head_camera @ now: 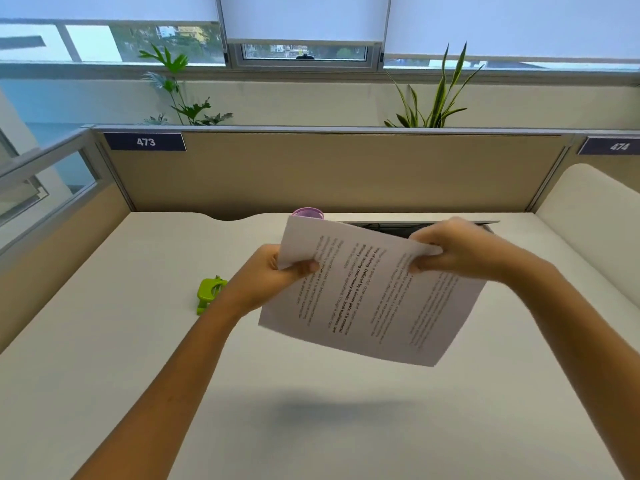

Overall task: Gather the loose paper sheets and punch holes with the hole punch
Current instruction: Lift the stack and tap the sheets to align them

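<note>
I hold a stack of printed paper sheets point(374, 299) in the air above the white desk point(311, 410), tilted, with its shadow on the desk below. My left hand point(266, 275) pinches the stack's left edge near the top corner. My right hand point(460, 249) grips the top right edge, thumb on the printed side. A small green hole punch point(209, 294) lies on the desk just left of my left wrist, apart from the paper.
A purple round object point(307, 213) peeks out behind the paper's top corner. A dark cable slot point(381, 225) runs along the desk's back edge. Beige partition panels point(329, 171) enclose the back and left; a white divider point(588, 216) stands at right.
</note>
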The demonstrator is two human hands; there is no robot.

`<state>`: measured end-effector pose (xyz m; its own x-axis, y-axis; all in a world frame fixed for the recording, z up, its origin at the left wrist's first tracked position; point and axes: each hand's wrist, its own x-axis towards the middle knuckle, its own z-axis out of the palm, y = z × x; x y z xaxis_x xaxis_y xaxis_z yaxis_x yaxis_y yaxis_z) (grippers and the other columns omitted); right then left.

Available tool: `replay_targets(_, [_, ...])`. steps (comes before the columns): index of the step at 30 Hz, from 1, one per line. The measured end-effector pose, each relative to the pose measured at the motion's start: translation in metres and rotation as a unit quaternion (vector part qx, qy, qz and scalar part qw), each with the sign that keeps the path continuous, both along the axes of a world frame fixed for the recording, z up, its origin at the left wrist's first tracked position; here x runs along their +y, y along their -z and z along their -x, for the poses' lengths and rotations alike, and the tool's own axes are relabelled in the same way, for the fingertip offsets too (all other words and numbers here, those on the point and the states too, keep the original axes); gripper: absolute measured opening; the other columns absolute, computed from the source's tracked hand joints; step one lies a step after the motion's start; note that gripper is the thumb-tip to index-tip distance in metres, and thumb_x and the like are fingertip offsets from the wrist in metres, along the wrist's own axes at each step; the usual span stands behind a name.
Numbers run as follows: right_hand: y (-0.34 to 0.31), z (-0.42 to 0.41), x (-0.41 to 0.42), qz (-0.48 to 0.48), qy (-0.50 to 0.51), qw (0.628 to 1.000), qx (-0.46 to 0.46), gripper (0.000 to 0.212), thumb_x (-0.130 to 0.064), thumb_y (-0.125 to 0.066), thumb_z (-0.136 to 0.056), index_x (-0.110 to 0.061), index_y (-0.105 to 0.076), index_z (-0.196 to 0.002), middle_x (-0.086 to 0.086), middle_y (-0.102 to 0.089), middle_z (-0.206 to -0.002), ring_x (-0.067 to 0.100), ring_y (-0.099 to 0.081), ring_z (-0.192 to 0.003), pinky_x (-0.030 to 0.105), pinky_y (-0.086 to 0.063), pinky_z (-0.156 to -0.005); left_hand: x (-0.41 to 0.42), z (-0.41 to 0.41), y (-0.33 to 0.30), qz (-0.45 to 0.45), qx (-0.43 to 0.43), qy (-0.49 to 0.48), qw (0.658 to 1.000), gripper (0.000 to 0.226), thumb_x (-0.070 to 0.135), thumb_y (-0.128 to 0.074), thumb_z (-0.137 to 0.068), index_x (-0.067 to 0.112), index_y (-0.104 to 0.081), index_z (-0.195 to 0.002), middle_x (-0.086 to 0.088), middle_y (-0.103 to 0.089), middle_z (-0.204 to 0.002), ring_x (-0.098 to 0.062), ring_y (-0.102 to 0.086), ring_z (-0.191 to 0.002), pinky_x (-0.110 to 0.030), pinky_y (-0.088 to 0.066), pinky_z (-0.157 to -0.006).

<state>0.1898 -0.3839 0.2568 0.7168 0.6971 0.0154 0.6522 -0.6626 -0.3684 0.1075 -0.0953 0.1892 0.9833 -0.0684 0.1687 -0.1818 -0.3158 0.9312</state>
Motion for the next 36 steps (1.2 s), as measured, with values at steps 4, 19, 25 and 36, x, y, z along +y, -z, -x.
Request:
replay_targets(4, [-0.019, -0.016, -0.036, -0.125, 0.045, 0.987, 0.094, 0.010, -0.028, -0.075, -0.077, -0.024, -0.070, -0.084, -0.002, -0.077, -0.082, 0.013, -0.073, -0.076, 0.024, -0.058, -0.066, 0.010, 0.001, 0.010, 0.068, -0.004, -0.042, 0.997, 0.016, 0.040, -0.064, -0.077, 0.046, -0.068, -0.092, 0.012, -0.073, -0.090, -0.011, -0.070, -0.082, -0.017, -0.054, -0.056])
replay_targets(19, [0.111, 0.027, 0.003, -0.530, 0.188, 0.800, 0.209, 0.019, -0.027, -0.079, -0.069, -0.033, -0.076, -0.088, -0.007, -0.077, -0.090, 0.016, -0.073, -0.080, 0.026, -0.059, -0.063, 0.010, 0.006, 0.059, 0.185, -0.004, -0.150, 0.971, 0.023, 0.035, -0.074, -0.073, 0.048, -0.070, -0.091, 0.018, -0.074, -0.091, -0.007, -0.071, -0.086, -0.019, -0.056, -0.064])
replay_targets(25, [0.186, 0.055, 0.013, -0.490, 0.259, 0.775, 0.304, 0.036, -0.022, -0.084, -0.064, -0.025, -0.073, -0.098, -0.002, -0.077, -0.099, 0.017, -0.072, -0.090, 0.030, -0.059, -0.073, -0.012, 0.031, 0.128, 0.205, 0.088, -0.208, 0.952, 0.025, 0.034, -0.075, -0.066, 0.032, -0.071, -0.091, 0.014, -0.075, -0.086, -0.001, -0.070, -0.083, -0.013, -0.054, -0.062])
replay_targets(36, [0.209, 0.051, 0.015, -0.509, 0.252, 0.763, 0.309, 0.035, -0.022, -0.081, -0.068, -0.036, -0.072, -0.098, -0.007, -0.075, -0.101, 0.012, -0.071, -0.090, 0.026, -0.059, -0.069, -0.018, 0.030, 0.150, 0.207, 0.106, -0.234, 0.944, 0.026, 0.032, -0.072, -0.075, 0.038, -0.063, -0.098, 0.009, -0.069, -0.102, -0.008, -0.064, -0.095, -0.013, -0.054, -0.065])
